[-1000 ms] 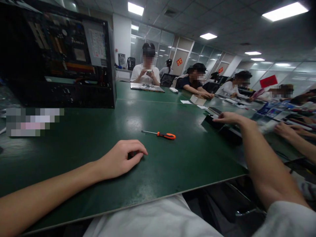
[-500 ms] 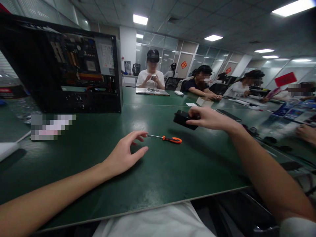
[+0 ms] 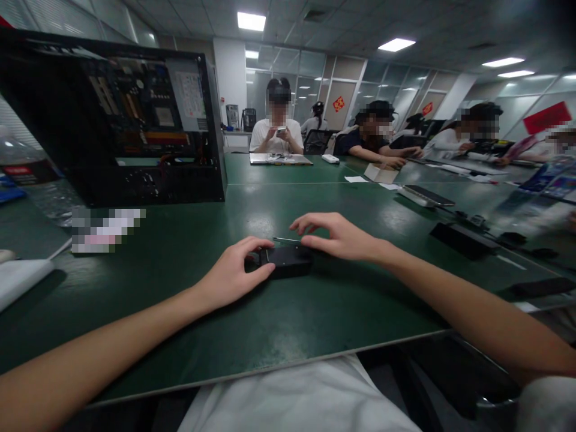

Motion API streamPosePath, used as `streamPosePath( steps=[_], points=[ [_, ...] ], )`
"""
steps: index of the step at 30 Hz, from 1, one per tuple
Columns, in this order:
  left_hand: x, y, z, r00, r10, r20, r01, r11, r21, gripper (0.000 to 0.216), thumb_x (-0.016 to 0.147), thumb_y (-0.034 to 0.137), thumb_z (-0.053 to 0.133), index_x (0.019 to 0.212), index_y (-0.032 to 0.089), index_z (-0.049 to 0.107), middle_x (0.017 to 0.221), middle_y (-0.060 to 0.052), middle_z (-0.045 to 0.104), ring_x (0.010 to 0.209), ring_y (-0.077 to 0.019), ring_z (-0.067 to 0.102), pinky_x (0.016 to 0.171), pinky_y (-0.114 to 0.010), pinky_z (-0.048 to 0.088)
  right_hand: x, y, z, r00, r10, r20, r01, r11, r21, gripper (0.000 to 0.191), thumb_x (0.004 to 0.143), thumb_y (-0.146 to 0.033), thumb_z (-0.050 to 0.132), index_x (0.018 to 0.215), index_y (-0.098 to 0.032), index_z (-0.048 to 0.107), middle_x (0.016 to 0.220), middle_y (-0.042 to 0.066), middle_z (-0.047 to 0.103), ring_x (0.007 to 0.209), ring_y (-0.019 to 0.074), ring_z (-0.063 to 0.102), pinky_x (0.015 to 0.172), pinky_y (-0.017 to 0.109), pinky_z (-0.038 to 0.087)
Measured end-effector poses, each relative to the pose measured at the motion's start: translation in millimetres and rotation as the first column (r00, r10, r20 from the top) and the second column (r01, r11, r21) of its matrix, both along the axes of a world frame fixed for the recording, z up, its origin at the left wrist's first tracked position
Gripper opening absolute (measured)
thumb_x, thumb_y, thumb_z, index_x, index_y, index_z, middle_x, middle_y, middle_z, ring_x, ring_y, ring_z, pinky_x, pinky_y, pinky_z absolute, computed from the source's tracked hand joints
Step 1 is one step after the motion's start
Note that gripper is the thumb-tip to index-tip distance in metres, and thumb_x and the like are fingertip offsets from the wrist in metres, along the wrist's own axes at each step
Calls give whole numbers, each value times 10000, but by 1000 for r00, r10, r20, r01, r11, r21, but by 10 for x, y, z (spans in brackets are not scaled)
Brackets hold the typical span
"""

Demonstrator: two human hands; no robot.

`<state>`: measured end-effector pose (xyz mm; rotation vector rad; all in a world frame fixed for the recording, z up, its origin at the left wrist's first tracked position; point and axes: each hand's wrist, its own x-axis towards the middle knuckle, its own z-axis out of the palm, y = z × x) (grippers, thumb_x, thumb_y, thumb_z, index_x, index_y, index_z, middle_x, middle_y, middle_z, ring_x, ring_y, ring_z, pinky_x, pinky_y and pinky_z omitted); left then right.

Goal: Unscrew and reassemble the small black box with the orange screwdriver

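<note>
A small black box-shaped device [image 3: 285, 260] lies on the green table [image 3: 315, 312] in front of me. My left hand [image 3: 234, 273] grips its left end, thumb and fingers closed around it. My right hand [image 3: 337, 237] rests on its right end, fingers curved over the top and the index finger lifted. Just behind the device, the metal shaft of a screwdriver [image 3: 285, 240] shows; its handle is hidden under my right hand.
An open black computer case [image 3: 121, 120] stands at the back left with its circuit boards showing. A plastic water bottle [image 3: 40, 180] stands to its left. Black devices [image 3: 463, 237] and a phone [image 3: 427, 195] lie at the right. Several people sit along the far side.
My right hand carried the black device from the right and set it down at the table's middle. My left hand moved forward and closed on its left end. The screwdriver is now partly covered.
</note>
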<state>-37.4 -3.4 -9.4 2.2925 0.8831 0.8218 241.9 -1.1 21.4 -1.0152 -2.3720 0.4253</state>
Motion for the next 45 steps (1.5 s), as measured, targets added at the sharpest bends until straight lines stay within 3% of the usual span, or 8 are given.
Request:
streamPosePath(
  steps=[3, 11, 21, 27, 31, 36, 40, 45],
  points=[
    [-22, 26, 25, 999, -7, -33, 7, 1000, 0, 340, 902, 351, 680, 1195, 180, 703, 1185, -78, 722, 1044, -241, 685, 921, -380, 561, 287, 150, -27, 988, -139, 72, 140, 990, -4, 420, 916, -533, 619, 1113, -166, 670, 1118, 91, 709, 965, 198, 658, 841, 318, 504],
    [-69, 68, 91, 998, -31, -63, 25, 995, -93, 413, 865, 400, 730, 1223, 195, 740, 1146, -78, 760, 1017, -249, 693, 917, -391, 551, 409, 300, -175, 966, -27, 256, 78, 978, -194, 416, 922, -522, 599, 1065, -154, 729, 997, 71, 733, 849, 172, 657, 730, 280, 483],
    [-186, 32, 199, 982, -50, -183, 53, 999, 12, 341, 848, 304, 682, 1166, 183, 711, 1147, -75, 743, 1032, -265, 692, 933, -400, 540, 244, 158, -40, 930, -240, -279, 222, 971, -94, 348, 882, -503, 664, 969, -177, 749, 929, 52, 731, 806, 164, 630, 714, 289, 479],
    [-140, -14, 146, 987, -89, -136, 96, 994, 44, 398, 872, 368, 706, 1233, 202, 685, 1217, -66, 724, 1096, -258, 673, 959, -370, 510, 48, 15, 448, 855, -241, -460, 284, 958, 25, 369, 780, -424, 803, 1054, -199, 700, 894, -4, 679, 786, 136, 645, 731, 278, 552],
    [-52, -28, 117, 986, -95, -135, 94, 995, -16, 352, 873, 384, 720, 1172, 199, 731, 1122, -43, 757, 1010, -238, 692, 899, -336, 508, -230, -200, 1004, 941, -162, -296, 188, 980, 61, 354, 779, -396, 799, 1001, -138, 698, 899, -23, 655, 820, 111, 662, 726, 231, 544],
    [-59, -33, 126, 990, -71, -122, 63, 996, -70, 349, 854, 378, 739, 1159, 207, 739, 1092, -25, 761, 981, -226, 691, 866, -317, 499, -405, -408, 1517, 977, -21, 212, 22, 1000, -4, 186, 839, -313, 743, 952, -166, 738, 852, -30, 697, 780, 98, 674, 653, 181, 505],
    [-73, -51, 118, 992, -50, -116, 42, 997, -71, 346, 836, 379, 756, 1131, 199, 741, 1080, -25, 757, 978, -225, 687, 868, -323, 494, -396, -439, 1596, 888, 59, 457, -62, 998, -9, 166, 902, -315, 665, 1004, -221, 756, 905, -10, 748, 754, 112, 677, 609, 211, 478],
    [-59, -70, 99, 992, -73, -100, 69, 997, -36, 315, 850, 333, 736, 1136, 200, 726, 1081, -24, 755, 963, -213, 690, 859, -312, 496, -396, -371, 1540, 893, 127, 432, -157, 987, 35, 220, 949, -344, 620, 1038, -185, 742, 946, 17, 754, 791, 116, 672, 669, 220, 468]
  ],
)
